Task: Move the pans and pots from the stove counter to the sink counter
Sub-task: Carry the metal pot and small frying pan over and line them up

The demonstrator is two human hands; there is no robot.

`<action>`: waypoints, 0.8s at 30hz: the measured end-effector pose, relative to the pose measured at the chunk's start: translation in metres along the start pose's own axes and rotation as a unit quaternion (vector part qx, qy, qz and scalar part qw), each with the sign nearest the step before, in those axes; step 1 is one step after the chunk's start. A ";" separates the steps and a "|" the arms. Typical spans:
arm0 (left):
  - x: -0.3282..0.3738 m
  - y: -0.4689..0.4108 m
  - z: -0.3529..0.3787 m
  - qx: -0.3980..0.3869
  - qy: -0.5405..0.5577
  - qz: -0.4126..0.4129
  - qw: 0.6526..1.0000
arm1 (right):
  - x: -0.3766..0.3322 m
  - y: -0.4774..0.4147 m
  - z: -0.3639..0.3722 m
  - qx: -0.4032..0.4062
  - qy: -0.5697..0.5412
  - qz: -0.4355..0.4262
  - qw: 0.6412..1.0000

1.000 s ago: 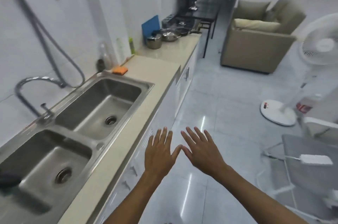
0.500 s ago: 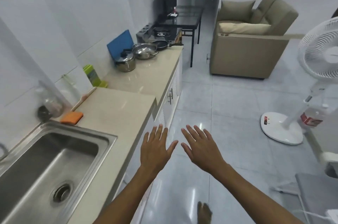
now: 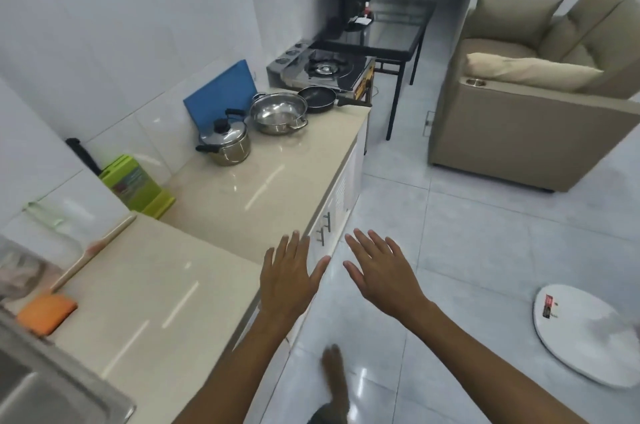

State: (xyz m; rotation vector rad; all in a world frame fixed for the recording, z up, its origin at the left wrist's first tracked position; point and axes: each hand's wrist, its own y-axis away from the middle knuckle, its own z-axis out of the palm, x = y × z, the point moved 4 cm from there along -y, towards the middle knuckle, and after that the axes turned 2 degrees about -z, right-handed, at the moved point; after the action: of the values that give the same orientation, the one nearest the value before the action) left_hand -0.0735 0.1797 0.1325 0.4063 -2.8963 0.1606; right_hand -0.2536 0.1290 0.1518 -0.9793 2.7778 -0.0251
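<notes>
At the far end of the stove counter [image 3: 270,181], three pieces of cookware sit in a row toward the back edge: a lidded pot [image 3: 227,143] nearest, a wide steel pan [image 3: 278,114] just beside it, and a black frying pan [image 3: 320,99] at the far corner, its handle pointing along the end edge. Nothing lifted yet, all three on the stove counter! Behind the pot a blue board [image 3: 220,96] leans on the wall, and the stove [image 3: 323,70] sits past the counter's end. A green block [image 3: 135,183] stands at the near back corner.

Both hands are out front, well short of the pots. Left hand [image 3: 287,278] hovers over the front edge where the two counters meet, fingers spread, holding nothing. Right hand [image 3: 384,274] is over the floor, just beside it, flat and empty too.

Nearer, the sink counter [image 3: 138,292] has plenty of bare top; an orange sponge [image 3: 46,313] lies at its back edge by the sink [image 3: 52,389].

So this looks like the approach step, task barely started. Next move calls for closing on the far end and taking the lidded pot, likely by its side handles, lid kept level.
</notes>
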 end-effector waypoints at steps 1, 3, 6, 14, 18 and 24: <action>0.003 -0.028 0.008 0.009 0.004 0.000 1.000 | 0.015 -0.024 0.005 0.002 0.001 -0.002 1.000; 0.008 -0.081 0.022 0.006 0.007 -0.001 1.000 | 0.042 -0.071 0.014 -0.004 0.004 -0.002 1.000; 0.011 -0.166 0.042 -0.009 0.013 -0.017 1.000 | 0.087 -0.143 0.023 -0.028 -0.002 0.011 1.000; 0.016 -0.341 0.065 -0.025 0.014 -0.054 0.998 | 0.182 -0.316 0.003 -0.008 -0.014 0.021 1.000; 0.012 -0.422 0.083 -0.044 0.028 -0.102 0.993 | 0.220 -0.404 0.016 -0.032 -0.016 -0.001 0.999; 0.000 -0.541 0.133 -0.098 0.213 -0.290 0.928 | 0.293 -0.552 0.052 -0.062 -0.043 -0.047 0.996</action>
State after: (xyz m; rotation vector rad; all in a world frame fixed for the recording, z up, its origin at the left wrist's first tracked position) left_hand 0.0539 -0.3554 0.0449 1.0179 -2.2281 -0.1237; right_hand -0.1249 -0.4824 0.0934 -1.1119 2.6797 0.1754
